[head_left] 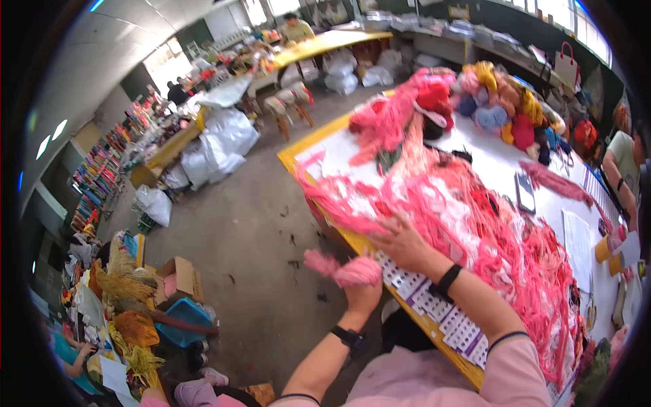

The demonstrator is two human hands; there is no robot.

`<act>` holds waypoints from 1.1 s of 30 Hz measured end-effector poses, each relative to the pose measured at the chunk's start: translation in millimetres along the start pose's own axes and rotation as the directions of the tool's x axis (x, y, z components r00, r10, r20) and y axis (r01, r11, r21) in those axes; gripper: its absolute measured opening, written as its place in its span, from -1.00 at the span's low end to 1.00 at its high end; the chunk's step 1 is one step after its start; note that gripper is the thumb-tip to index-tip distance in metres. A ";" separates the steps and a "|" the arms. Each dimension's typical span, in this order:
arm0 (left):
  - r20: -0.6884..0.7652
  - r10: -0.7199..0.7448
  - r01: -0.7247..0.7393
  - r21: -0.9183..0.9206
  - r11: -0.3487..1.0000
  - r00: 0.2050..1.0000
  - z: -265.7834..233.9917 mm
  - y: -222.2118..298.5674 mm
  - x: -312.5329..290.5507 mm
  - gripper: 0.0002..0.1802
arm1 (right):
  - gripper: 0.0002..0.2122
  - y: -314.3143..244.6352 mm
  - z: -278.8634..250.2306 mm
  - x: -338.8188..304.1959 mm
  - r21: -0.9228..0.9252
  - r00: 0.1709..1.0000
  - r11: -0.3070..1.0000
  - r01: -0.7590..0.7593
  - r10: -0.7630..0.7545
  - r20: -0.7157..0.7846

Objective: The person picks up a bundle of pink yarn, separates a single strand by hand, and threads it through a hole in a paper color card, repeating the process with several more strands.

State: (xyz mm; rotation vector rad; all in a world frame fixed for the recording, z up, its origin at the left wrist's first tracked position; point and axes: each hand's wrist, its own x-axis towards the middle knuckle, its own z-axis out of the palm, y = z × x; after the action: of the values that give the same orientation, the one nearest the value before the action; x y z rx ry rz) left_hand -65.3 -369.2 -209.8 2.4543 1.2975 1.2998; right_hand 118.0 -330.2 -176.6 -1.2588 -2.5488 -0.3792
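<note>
The left hand (365,297) is closed around a pink bundle (358,271) of yarn, held just off the desk's edge with a loose tuft poking out to the left. The bundle looks light and soft, so a firm wrap around its thick middle should suit it better than a pinch at the tuft, which could pull strands free. The right hand (405,243) has its fingers stretched out against the near side of the yarn heap (468,230) — whether they pinch a strand, I cannot tell. That heap, pink and red, sprawls across the desk (339,150), partly over printed sheets (408,282); it should be limp and prone to snagging, best gathered in from the loose ends. Beyond lie a phone (525,192) and coloured yarn balls (491,117).
</note>
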 end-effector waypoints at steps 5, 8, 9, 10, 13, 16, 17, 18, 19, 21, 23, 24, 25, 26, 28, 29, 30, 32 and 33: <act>0.139 -0.157 0.168 -0.076 0.983 0.978 -18.3 -14.3 0.6 -0.58 | -0.66 18.6 -27.0 18.4 -0.056 0.960 0.971 -0.234 0.222 -0.171; 0.108 -0.070 0.080 -0.097 0.992 0.992 -6.1 -11.7 6.5 -0.55 | -0.64 37.3 -4.7 -6.5 -0.021 0.868 0.906 -0.423 0.398 -0.295; 0.117 -0.073 0.084 -0.099 0.991 0.991 -4.3 -11.7 4.0 -0.55 | -0.66 35.0 -4.2 -9.6 0.002 0.861 0.905 -0.426 0.406 -0.307; 0.124 -0.075 0.088 -0.104 0.991 0.989 -2.3 -11.5 3.6 -0.54 | -0.66 36.3 -6.1 -10.9 0.003 0.860 0.903 -0.429 0.410 -0.303; 0.123 -0.059 0.071 -0.099 0.993 0.991 -1.6 -12.6 -2.5 -0.53 | -0.68 30.2 -28.3 -4.9 0.324 0.807 0.817 -0.477 0.553 -0.208; 0.115 -0.035 0.044 -0.078 0.996 0.993 -3.6 -16.4 -6.6 -0.53 | -0.70 -1.3 -38.1 3.9 0.130 0.980 0.990 -0.046 0.070 -0.188; 0.114 -0.026 0.034 -0.071 0.997 0.993 -3.9 -17.6 -7.2 -0.53 | -0.70 -5.8 -31.4 5.9 0.123 0.986 0.984 0.129 -0.115 -0.120; 0.120 -0.018 0.028 -0.082 0.996 0.993 -2.9 -14.8 -5.2 -0.53 | -0.70 2.6 -24.9 -0.6 0.118 0.988 0.986 0.116 -0.103 -0.115; 0.129 -0.034 0.046 -0.090 0.995 0.991 -1.7 -11.4 -2.4 -0.54 | -0.70 16.1 -20.6 -6.7 0.039 0.997 0.997 -0.061 0.063 -0.047; 0.147 -0.050 0.070 -0.132 0.989 0.988 -1.5 -9.9 0.5 -0.56 | -0.73 28.8 -20.2 -19.0 0.009 0.972 0.972 -0.235 0.235 -0.019; 0.181 -0.082 0.121 -0.215 0.969 0.980 -9.4 -20.1 -1.1 -0.57 | -0.74 15.5 -32.6 -18.6 0.219 0.955 0.940 -0.263 0.286 -0.079; 0.210 -0.099 0.162 -0.308 0.938 0.973 -12.9 -25.5 -0.6 -0.57 | -0.74 9.9 -40.2 -21.1 0.406 0.927 0.871 -0.275 0.353 -0.128; 0.228 -0.123 0.200 -0.355 0.913 0.966 -20.1 -34.7 3.5 -0.57 | -0.77 7.5 -45.7 -22.7 0.476 0.865 0.849 -0.228 0.401 -0.301; 0.236 -0.201 0.272 -0.321 0.907 0.951 -32.1 -47.0 8.8 -0.57 | -0.77 3.6 -53.3 -29.7 0.477 0.864 0.849 -0.227 0.401 -0.303; 0.274 -0.540 0.590 -0.551 0.590 0.796 -49.6 -33.2 42.3 -0.58 | -0.77 -5.6 -66.8 -58.2 0.551 0.778 0.661 -0.509 0.627 -0.034; 0.369 -0.605 0.651 -0.675 0.347 0.705 -68.3 -30.3 62.2 -0.57 | -0.78 -19.2 -69.5 -66.0 0.539 0.815 0.706 -0.460 0.576 -0.059; 0.401 -0.593 0.659 -0.684 0.313 0.698 -83.0 -22.1 85.6 -0.52 | -0.78 -30.7 -71.4 -73.5 0.474 0.890 0.782 -0.405 0.456 0.007; 0.424 -0.581 0.663 -0.690 0.289 0.695 -103.8 -11.9 122.4 -0.47 | -0.77 -50.9 -68.3 -74.8 0.390 0.976 0.908 -0.153 0.202 -0.087; 0.419 -0.518 0.627 -0.703 0.336 0.746 -109.2 -10.8 137.3 -0.46 | -0.77 -55.6 -65.1 -77.6 0.390 0.975 0.909 -0.150 0.201 -0.093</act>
State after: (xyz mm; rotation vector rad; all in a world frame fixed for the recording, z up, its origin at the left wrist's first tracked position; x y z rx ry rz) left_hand -111.0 -297.4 -55.9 1.2004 1.0085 1.1197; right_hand 127.0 -442.2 -150.0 -1.2511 -2.2323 0.0719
